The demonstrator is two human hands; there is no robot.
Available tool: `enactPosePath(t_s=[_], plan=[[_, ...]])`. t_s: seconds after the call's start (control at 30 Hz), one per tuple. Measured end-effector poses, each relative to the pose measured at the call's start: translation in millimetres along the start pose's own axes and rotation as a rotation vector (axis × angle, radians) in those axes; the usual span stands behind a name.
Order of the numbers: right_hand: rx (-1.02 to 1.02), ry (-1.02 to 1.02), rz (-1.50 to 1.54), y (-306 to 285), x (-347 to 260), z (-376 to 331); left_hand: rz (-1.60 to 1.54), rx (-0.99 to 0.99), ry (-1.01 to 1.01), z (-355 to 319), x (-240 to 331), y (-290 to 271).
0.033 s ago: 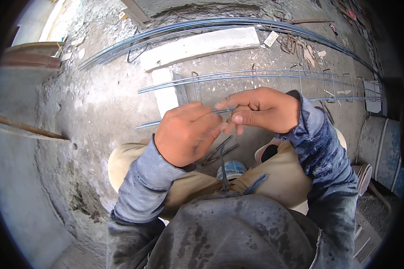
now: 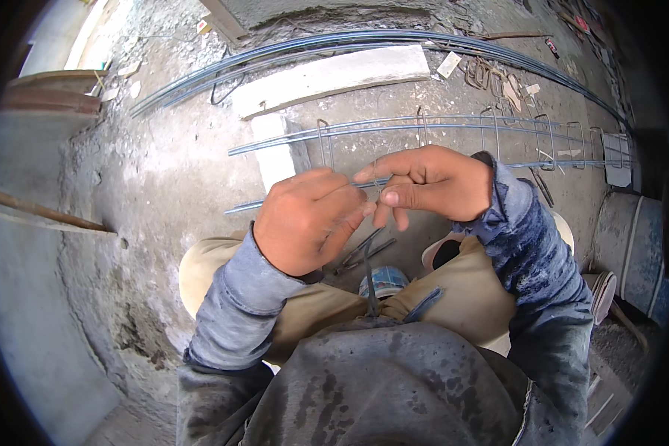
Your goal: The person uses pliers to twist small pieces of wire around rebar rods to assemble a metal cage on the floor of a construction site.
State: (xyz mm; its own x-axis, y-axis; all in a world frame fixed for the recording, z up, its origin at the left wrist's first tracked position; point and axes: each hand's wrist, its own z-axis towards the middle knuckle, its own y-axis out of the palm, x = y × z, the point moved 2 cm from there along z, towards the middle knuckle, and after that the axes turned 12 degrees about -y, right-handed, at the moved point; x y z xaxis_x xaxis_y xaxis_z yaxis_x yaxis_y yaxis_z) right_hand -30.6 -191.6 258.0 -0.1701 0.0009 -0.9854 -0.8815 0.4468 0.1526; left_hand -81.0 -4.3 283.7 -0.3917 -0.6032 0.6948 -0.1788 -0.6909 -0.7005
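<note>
My left hand [image 2: 308, 219] is closed, its thumb and index fingertip pinched together. Facing it, my right hand [image 2: 442, 184] pinches with thumb and fingers, the index stretched toward the left hand. A thin piece of wire [image 2: 378, 181] shows between the fingertips of both hands; most of it is hidden. Just beyond and beneath the hands lies a rebar cage [image 2: 364, 128] of long bluish bars with upright rectangular stirrups [image 2: 497, 134]. Its left end rests by a pale block [image 2: 273, 157]. Between my legs lies a dark tool with two long handles [image 2: 366, 253], partly hidden.
A bundle of long rebars [image 2: 334, 35] curves across the far floor, with a white beam [image 2: 334, 78] in front. Loose stirrups [image 2: 483, 76] lie at the far right. A small blue-and-white bucket [image 2: 385, 281] sits between my legs. A blue drum [image 2: 632, 238] stands at right.
My right hand has shifted very slightly left, and its lower fingers have moved a little. The left hand stays almost where it was.
</note>
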Motion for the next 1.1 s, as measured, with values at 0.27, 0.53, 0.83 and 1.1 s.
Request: enactPosePath(t_s=[0.27, 0.53, 0.83, 1.1], plan=[[0.1, -0.201, 0.539, 2.9, 10.8, 13.4, -0.916, 0.268, -0.328, 2.3, -17.4, -16.8], [-0.021, -0.283, 0.858, 32.9, 30.6, 15.9, -1.337, 0.04, -0.13, -1.5, -22.3, 4.5], [0.244, -0.214, 0.806, 44.5, 26.7, 19.3, -1.293, 0.116, -0.144, -5.1, -14.2, 4.8], [0.345, -0.196, 0.52, 35.5, 19.5, 19.5, -1.299, 0.376, -0.35, -4.1, -13.9, 6.1]])
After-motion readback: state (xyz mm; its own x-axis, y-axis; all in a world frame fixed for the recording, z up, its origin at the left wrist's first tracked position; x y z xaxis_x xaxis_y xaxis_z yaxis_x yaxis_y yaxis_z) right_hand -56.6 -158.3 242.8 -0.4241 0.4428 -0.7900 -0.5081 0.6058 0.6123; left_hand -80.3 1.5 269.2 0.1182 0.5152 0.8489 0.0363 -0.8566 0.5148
